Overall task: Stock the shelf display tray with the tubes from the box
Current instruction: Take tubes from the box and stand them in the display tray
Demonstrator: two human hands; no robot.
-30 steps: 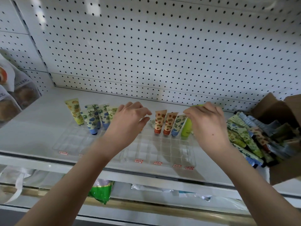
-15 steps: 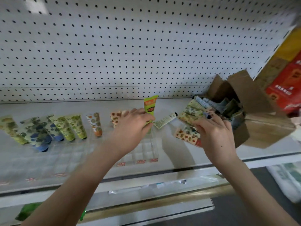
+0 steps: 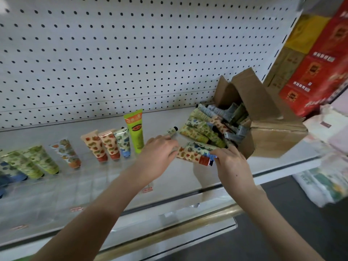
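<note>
An open cardboard box lies tipped on its side at the right end of the shelf, its mouth turned left. Patterned tubes spill out of it in a loose heap. Left of it a clear display tray of small compartments stretches along the shelf. Its far row holds tubes standing cap-down. A tall green tube is at the right end, then a blue-flowered tube, then two orange-patterned tubes. After a gap, more green and blue ones run to the left edge, where they blur. The near compartments of the tray hold nothing.

The shelf is white, backed by a white pegboard. Red and yellow cartons are stacked to the right of the pegboard, and white packs sit low on the right.

The right hand is just left of the box mouth, its fingers curled round the cap ends of a pair of tubes held lying crosswise. The left hand reaches in from the tray side. Its fingertips are at the crimped end of that pair, and whether it grips them cannot be told. A small white tube with a black cap shows just beyond the left hand's fingers.
</note>
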